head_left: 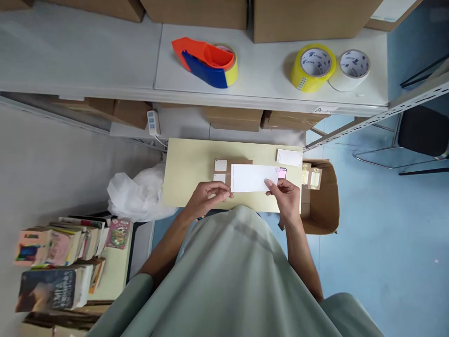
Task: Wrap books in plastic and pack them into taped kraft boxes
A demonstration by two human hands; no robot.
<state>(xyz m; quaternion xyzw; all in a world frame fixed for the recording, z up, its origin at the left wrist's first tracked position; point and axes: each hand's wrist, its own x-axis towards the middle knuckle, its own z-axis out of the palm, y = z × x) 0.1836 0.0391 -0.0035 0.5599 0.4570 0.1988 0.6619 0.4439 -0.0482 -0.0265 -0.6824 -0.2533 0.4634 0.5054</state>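
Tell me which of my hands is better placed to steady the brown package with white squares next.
Probably your left hand: it is nearer the brown package, while your right hand grips the white card by its right end.

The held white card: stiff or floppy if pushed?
The card looks fairly stiff: its edges run straight. It is probably light, a flat piece pinched in the right hand. A push might pivot it, since that pinch is near one end.

Inside the yellow tape roll (304,80), repeated blue print seems to end in "TAPE"; the shelf label (325,110) seems to begin "Pr". Lettering on the dark book (47,290) and tiny print on the white card (249,178) are unreadable
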